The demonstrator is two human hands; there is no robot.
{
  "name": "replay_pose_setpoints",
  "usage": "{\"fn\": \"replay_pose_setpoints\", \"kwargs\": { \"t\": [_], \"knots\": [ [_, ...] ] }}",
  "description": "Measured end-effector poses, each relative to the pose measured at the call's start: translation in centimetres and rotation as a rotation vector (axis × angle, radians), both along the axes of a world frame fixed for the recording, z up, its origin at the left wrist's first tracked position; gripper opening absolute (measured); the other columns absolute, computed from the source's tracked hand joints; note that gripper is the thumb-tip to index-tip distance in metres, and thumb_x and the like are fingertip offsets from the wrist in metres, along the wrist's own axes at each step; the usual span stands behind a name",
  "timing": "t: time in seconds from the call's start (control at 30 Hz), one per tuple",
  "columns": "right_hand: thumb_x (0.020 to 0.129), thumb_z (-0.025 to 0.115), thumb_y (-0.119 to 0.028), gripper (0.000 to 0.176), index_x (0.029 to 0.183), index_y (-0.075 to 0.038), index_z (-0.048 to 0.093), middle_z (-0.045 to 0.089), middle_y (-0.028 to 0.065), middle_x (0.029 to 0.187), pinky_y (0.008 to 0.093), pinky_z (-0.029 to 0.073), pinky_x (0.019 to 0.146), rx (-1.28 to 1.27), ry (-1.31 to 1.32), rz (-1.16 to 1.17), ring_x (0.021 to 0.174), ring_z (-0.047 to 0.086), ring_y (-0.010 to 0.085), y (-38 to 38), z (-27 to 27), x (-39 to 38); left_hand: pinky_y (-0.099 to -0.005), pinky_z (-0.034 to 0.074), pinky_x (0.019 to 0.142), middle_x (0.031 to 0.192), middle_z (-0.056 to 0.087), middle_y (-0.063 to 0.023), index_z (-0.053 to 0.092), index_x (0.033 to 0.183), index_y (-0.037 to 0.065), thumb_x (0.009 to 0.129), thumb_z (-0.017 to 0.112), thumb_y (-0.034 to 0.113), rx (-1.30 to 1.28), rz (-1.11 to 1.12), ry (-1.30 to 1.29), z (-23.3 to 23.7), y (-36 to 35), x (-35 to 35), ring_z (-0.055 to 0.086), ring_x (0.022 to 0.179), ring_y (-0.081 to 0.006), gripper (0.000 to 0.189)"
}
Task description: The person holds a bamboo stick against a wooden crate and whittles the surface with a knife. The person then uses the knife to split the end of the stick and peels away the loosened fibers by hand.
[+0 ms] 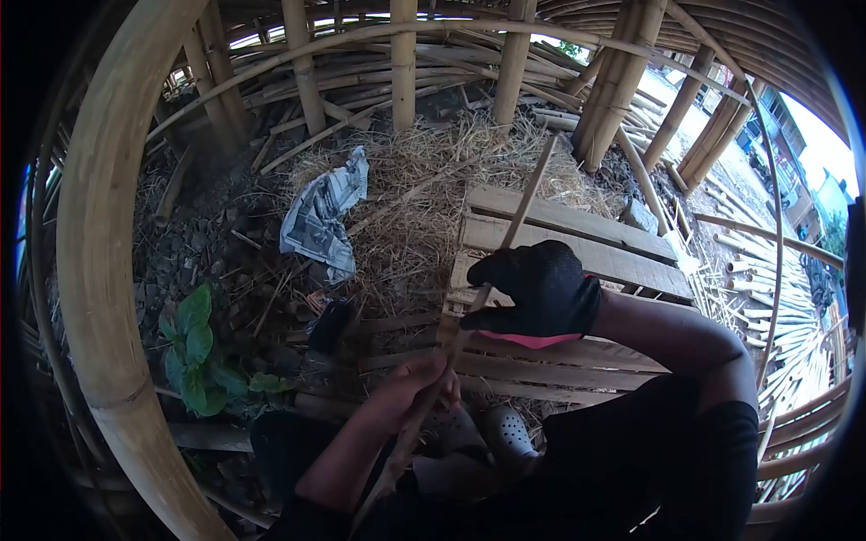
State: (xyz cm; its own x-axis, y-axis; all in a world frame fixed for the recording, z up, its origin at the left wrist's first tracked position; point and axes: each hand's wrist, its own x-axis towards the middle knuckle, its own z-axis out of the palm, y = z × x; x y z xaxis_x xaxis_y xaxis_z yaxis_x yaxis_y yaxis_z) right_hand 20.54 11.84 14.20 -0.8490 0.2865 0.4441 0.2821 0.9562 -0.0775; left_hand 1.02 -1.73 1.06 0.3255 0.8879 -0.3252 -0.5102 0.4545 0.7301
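A long, narrow bamboo strip [530,198] runs slantwise from the upper middle down toward my lap. My left hand [417,386], bare, is closed around its lower part, with the fingers curled at the strip. Higher up, my right hand [539,287] wears a black glove with a pink edge at the wrist. Its thumb and fingers wrap the strip from the right side. Below both hands, a wooden slatted pallet [577,236] lies on the ground. A perforated light clog [511,431] shows on my foot under the strip.
Crumpled newspaper [323,216] lies on straw and shavings [415,171]. A dark object [330,325] sits near the pallet's left end. A leafy plant [193,352] grows at left. A thick bamboo pole [101,270] curves up the left side; cut bamboo [785,307] is spread at right.
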Motion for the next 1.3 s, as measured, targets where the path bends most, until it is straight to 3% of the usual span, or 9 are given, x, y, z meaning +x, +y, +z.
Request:
{"fn": "replay_pose_setpoints", "kwargs": {
  "t": [0.07, 0.37, 0.5, 0.63, 0.77, 0.93, 1.1, 1.27, 1.3],
  "knots": [
    [0.089, 0.064, -0.039, 0.033, 0.098, -0.007, 0.066, 0.066, 0.0115, 0.088, 0.0402, 0.053, 0.063, -0.001, -0.063, -0.053, 0.075, 0.068, 0.0295, 0.0, 0.3, 0.1, -0.0259, 0.042, 0.049, 0.068, 0.054, -0.0052, 0.056, 0.102, 0.003, 0.101, 0.045, 0.038, 0.03, -0.069, -0.037, -1.0, 0.4, -0.7, 0.052, 0.054, -0.0126, 0.036],
    [0.093, 0.055, -0.042, 0.037, 0.093, -0.007, 0.066, 0.067, 0.0094, 0.083, 0.0393, 0.053, 0.063, 0.045, -0.271, -0.203, 0.072, 0.067, 0.0267, 1.5, -2.1, 2.0, -0.0209, 0.028, 0.038, 0.05, 0.035, 0.0032, 0.046, 0.079, 0.012, 0.1, 0.037, 0.056, 0.028, -0.057, 0.102, -0.5, 0.6, 1.1, 0.036, 0.039, -0.0064, 0.049],
    [0.097, 0.046, -0.049, 0.047, 0.096, -0.007, 0.066, 0.068, 0.0079, 0.078, 0.0389, 0.053, 0.064, 0.097, -0.377, -0.339, 0.071, 0.068, 0.0265, 2.5, -1.0, 1.9, -0.0216, 0.024, 0.036, 0.048, 0.032, 0.0046, 0.041, 0.075, 0.014, 0.098, 0.034, 0.061, 0.009, -0.029, 0.031, -1.4, 0.4, 1.6, 0.03, 0.034, -0.0055, 0.052],
    [0.096, 0.03, -0.065, 0.069, 0.093, -0.008, 0.071, 0.068, 0.0087, 0.076, 0.0398, 0.053, 0.067, -0.213, -0.587, -0.565, 0.074, 0.068, 0.0295, 3.2, -2.7, 0.5, -0.0228, 0.021, 0.035, 0.047, 0.029, 0.0041, 0.039, 0.074, 0.015, 0.098, 0.036, 0.061, -0.046, 0.045, 0.095, -1.6, 0.5, 2.1, 0.026, 0.033, -0.0057, 0.051],
    [0.097, 0.023, -0.063, 0.074, 0.086, -0.01, 0.073, 0.07, 0.0103, 0.082, 0.0418, 0.054, 0.075, -0.275, -0.624, -0.426, 0.078, 0.068, 0.0312, 1.7, -4.1, -1.1, -0.0246, 0.024, 0.039, 0.051, 0.029, 0.0039, 0.039, 0.077, 0.012, 0.103, 0.03, 0.051, -0.114, 0.026, 0.092, -1.2, 0.3, 1.8, 0.029, 0.038, -0.0067, 0.048],
    [0.097, 0.023, -0.062, 0.074, 0.08, -0.01, 0.072, 0.069, 0.0085, 0.072, 0.0414, 0.054, 0.076, -0.289, -0.708, -0.446, 0.076, 0.068, 0.0293, 3.6, -2.4, -2.4, -0.0244, 0.021, 0.037, 0.05, 0.027, 0.0045, 0.037, 0.072, 0.016, 0.099, 0.033, 0.06, -0.162, 0.06, 0.123, -1.4, 0.0, 2.4, 0.025, 0.035, -0.0064, 0.052],
    [0.097, 0.023, -0.061, 0.072, 0.076, -0.011, 0.071, 0.068, 0.0109, 0.07, 0.0416, 0.054, 0.074, -0.432, -0.556, -0.718, 0.071, 0.068, 0.0311, 6.4, -3.9, -2.3, -0.0244, 0.022, 0.037, 0.051, 0.027, 0.0046, 0.037, 0.072, 0.017, 0.1, 0.031, 0.06, -0.23, 0.113, 0.131, -0.8, -0.2, 3.0, 0.025, 0.037, -0.007, 0.052],
    [0.096, 0.031, -0.058, 0.062, 0.075, -0.015, 0.071, 0.068, 0.0113, 0.07, 0.0414, 0.054, 0.072, -0.387, -0.505, -0.464, 0.07, 0.067, 0.0321, 5.3, -5.0, -1.5, -0.0256, 0.024, 0.041, 0.056, 0.031, 0.0037, 0.038, 0.072, 0.015, 0.103, 0.027, 0.053, -0.291, 0.08, 0.138, -0.8, 0.0, 2.6, 0.029, 0.043, -0.0078, 0.05],
    [0.095, 0.041, -0.052, 0.048, 0.076, -0.019, 0.07, 0.066, 0.0076, 0.065, 0.0408, 0.052, 0.061, -0.2, -0.447, -0.4, 0.064, 0.065, 0.0294, 6.8, -6.7, -1.0, -0.0256, 0.024, 0.041, 0.056, 0.031, 0.0037, 0.038, 0.072, 0.015, 0.103, 0.027, 0.053, -0.289, 0.081, 0.135, -1.0, 0.2, 2.6, 0.029, 0.043, -0.0078, 0.05]
  ]
}}
